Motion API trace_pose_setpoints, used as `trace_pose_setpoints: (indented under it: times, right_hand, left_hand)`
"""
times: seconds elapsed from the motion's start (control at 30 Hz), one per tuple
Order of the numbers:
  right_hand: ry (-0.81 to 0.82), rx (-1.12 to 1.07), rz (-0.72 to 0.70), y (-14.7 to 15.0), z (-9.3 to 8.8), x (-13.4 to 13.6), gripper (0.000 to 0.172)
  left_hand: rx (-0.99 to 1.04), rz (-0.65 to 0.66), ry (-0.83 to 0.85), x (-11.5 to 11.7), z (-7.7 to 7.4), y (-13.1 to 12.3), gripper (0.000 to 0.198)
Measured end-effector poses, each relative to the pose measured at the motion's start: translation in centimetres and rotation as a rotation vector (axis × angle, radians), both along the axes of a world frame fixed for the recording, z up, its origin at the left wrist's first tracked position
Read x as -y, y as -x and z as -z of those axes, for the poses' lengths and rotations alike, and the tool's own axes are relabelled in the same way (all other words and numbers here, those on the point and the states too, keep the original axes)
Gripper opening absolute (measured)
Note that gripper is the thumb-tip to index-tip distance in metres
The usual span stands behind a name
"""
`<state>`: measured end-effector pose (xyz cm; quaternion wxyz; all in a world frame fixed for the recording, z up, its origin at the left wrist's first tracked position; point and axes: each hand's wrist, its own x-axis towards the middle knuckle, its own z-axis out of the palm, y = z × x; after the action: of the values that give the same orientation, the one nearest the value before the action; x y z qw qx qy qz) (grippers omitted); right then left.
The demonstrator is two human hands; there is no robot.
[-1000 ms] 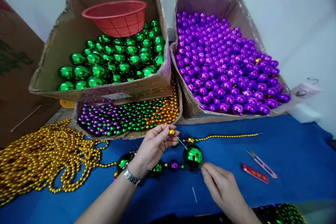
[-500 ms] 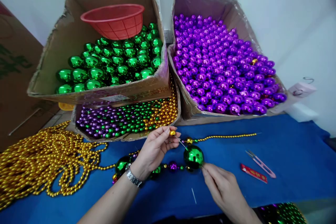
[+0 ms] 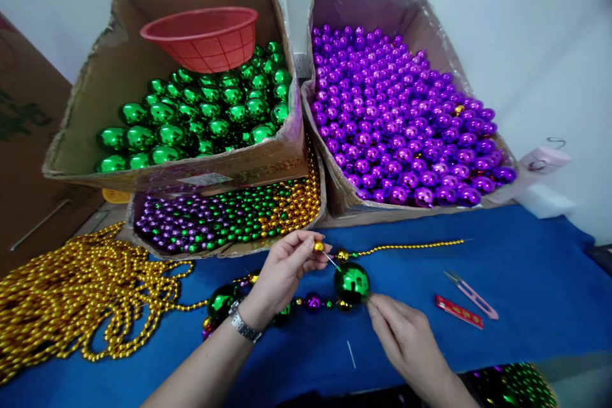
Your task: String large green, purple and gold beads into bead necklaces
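While both hands meet over the blue-clothed tabletop (image 3: 526, 280), two printed pieces noted, clock taken from the large green ball (image 3: 352, 282). At 10 o'clock, white label (image 3: 204, 179) on the front of a carton of green balls (image 3: 172, 134); print too small to read. Between 3 and 4, red packet (image 3: 459, 312) with yellowish marks, illegible.

Ball: round, mirror-glossy, bright highlights, dark underside; placed between the hands. Cannot tell whether it touches the cloth. Left hand (image 3: 289, 264), at 10, pinches a small gold bead (image 3: 319, 246); thin needle (image 3: 329, 259) runs from bead to ball. Right hand (image 3: 406, 338), at 4, grasps the ball's lower edge with fingertips; whether a cord is caught there too is hidden.

Edges: cloth's near edge shows at 4, small green beads (image 3: 526, 384) below it. Far side bounded at 1 by a carton of purple balls (image 3: 401, 134). Gold bead strands (image 3: 81, 296) heaped at 9. Blue cloth lies between right hand and packet; pink snips (image 3: 473, 294) just beside the packet, at 3. White sliver (image 3: 351, 354) at 6.
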<state>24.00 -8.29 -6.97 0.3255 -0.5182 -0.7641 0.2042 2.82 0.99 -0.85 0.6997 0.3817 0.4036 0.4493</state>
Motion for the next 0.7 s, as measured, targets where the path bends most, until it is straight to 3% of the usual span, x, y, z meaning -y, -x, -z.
trace_pose_setpoints:
  times: [0.17, 0.3, 0.37, 0.53, 0.7]
  right_hand:
    - [0.030, 0.074, 0.138, -0.6, 1.9, -0.8, 0.019]
    - [0.058, 0.110, 0.178, -1.7, 4.1, -1.3, 0.020]
    - [0.063, 0.119, 0.180, -2.4, 4.3, -1.3, 0.019]
    - [0.048, 0.043, 0.199, -3.9, 1.8, -1.6, 0.024]
    - [0.025, -0.078, 0.170, -3.2, 0.1, -2.6, 0.027]
  left_hand:
    - [-0.173, 0.020, -0.144, 0.3, 1.2, -2.2, 0.022]
    - [-0.354, 0.125, -0.347, 0.6, 2.7, -4.5, 0.018]
    - [-0.422, 0.173, -0.455, 0.6, 3.0, -5.4, 0.016]
    - [-0.509, 0.283, -0.628, 0.0, 0.9, -7.0, 0.019]
    - [-0.505, 0.289, -0.695, -0.6, -1.6, -8.6, 0.019]
